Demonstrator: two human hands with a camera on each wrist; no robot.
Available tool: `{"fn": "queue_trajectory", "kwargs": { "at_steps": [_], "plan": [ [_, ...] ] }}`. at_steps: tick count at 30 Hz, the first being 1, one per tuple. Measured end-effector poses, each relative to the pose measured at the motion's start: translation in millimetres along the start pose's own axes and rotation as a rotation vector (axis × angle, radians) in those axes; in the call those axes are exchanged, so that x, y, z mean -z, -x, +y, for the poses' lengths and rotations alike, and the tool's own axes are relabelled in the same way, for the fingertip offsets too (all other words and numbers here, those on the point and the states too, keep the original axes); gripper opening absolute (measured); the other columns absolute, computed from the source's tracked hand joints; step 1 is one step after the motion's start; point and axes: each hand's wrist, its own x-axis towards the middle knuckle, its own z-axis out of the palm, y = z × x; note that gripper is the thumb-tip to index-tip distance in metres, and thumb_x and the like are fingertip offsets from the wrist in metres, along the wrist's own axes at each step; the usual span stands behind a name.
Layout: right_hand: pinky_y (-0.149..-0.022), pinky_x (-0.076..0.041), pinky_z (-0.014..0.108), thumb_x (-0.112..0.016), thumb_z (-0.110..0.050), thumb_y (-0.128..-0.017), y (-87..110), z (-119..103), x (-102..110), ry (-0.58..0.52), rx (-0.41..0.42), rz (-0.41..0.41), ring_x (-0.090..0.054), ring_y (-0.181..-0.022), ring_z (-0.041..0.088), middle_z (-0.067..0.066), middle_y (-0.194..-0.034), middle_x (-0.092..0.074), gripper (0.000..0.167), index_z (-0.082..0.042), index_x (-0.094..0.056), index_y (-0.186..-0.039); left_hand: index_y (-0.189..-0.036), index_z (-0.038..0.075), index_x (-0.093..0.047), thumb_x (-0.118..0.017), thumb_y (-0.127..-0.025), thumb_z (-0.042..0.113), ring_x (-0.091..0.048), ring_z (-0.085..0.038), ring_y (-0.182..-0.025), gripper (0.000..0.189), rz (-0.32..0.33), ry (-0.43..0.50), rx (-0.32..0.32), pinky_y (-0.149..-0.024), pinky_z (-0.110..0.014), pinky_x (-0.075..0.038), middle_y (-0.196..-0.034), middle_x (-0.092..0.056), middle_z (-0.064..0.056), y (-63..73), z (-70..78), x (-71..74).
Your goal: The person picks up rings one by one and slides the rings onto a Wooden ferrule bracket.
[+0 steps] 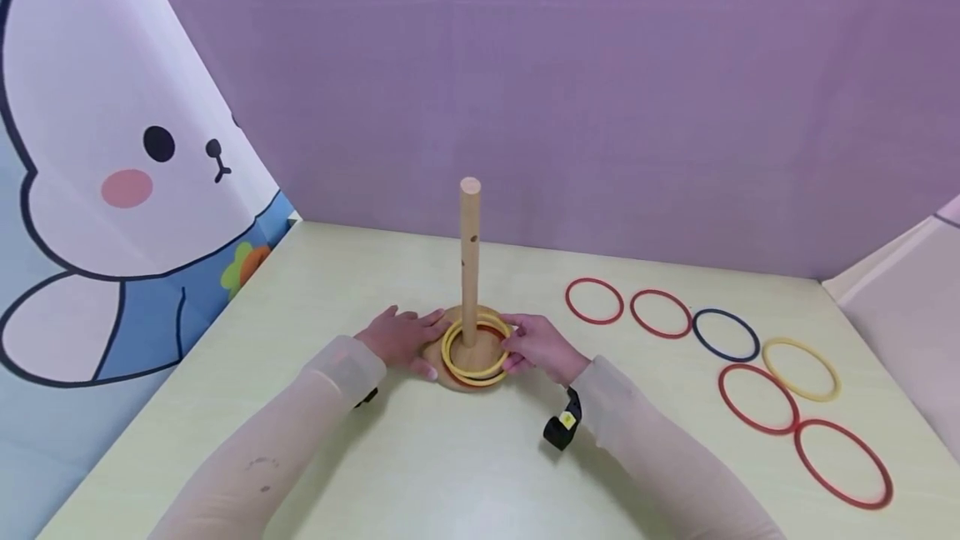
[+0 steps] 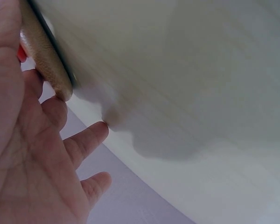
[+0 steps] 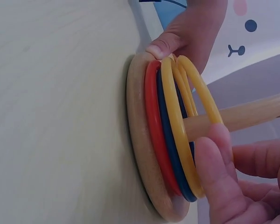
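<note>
A round wooden base (image 1: 452, 381) with an upright wooden peg (image 1: 470, 265) stands on the table. Around the peg are stacked a red ring (image 3: 152, 112), a blue ring (image 3: 176, 175) and a yellow ring (image 3: 173, 109). Above them another yellow ring (image 3: 203, 91) tilts, its near side raised; my right hand (image 1: 543, 347) pinches that side between thumb and fingers. My left hand (image 1: 401, 340) rests against the base's left edge, fingers spread, its thumb (image 3: 162, 45) touching the rim. In the left wrist view, its fingertips touch the base's edge.
To the right on the table (image 1: 465, 457) lie several loose rings: red ones, a blue ring (image 1: 701, 342) and a yellow ring (image 1: 768, 365). A purple backdrop (image 1: 600, 107) rises behind, and a cartoon-printed cloth (image 1: 90, 90) hangs on the left.
</note>
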Motion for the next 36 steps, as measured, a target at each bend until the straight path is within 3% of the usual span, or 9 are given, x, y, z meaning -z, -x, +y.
{"fn": "queue_trajectory", "kwargs": {
  "at_steps": [15, 27, 36],
  "plan": [
    [-0.056, -0.056, 0.028, -0.054, 0.005, -0.089, -2.9, -3.8, -3.0, 0.118, -0.052, 0.064, -0.058, -0.051, 0.012, 0.014, -0.078, -0.062, 0.051, 0.007, -0.044, -0.138, -0.151, 0.018, -0.030, -0.066, -0.082, 0.056, -0.040, -0.035, -0.132, 0.086, -0.002, 0.004, -0.004, -0.109, -0.058, -0.023, -0.157, -0.026, -0.003, -1.6, 0.3, 0.1],
    [-0.053, -0.055, 0.030, -0.057, 0.000, -0.090, -4.9, -4.5, 1.0, 0.369, -0.028, 0.103, -0.057, -0.052, 0.015, 0.012, -0.071, -0.058, 0.040, 0.004, -0.055, -0.130, -0.152, 0.021, -0.029, -0.067, -0.082, 0.055, -0.042, -0.035, -0.131, 0.086, 0.003, -0.014, 0.001, -0.108, -0.058, -0.025, -0.156, -0.027, -0.001, -4.1, -0.2, -3.0],
    [-0.052, -0.053, 0.027, -0.060, -0.004, -0.091, -11.9, 1.4, 7.7, 0.414, -0.031, 0.112, -0.055, -0.053, 0.016, 0.009, -0.066, -0.058, 0.034, 0.002, -0.060, -0.124, -0.152, 0.023, -0.030, -0.067, -0.081, 0.056, -0.042, -0.035, -0.131, 0.086, 0.005, -0.021, 0.008, -0.109, -0.058, -0.025, -0.156, -0.027, 0.001, -6.8, -0.9, -4.7]
  ]
}}
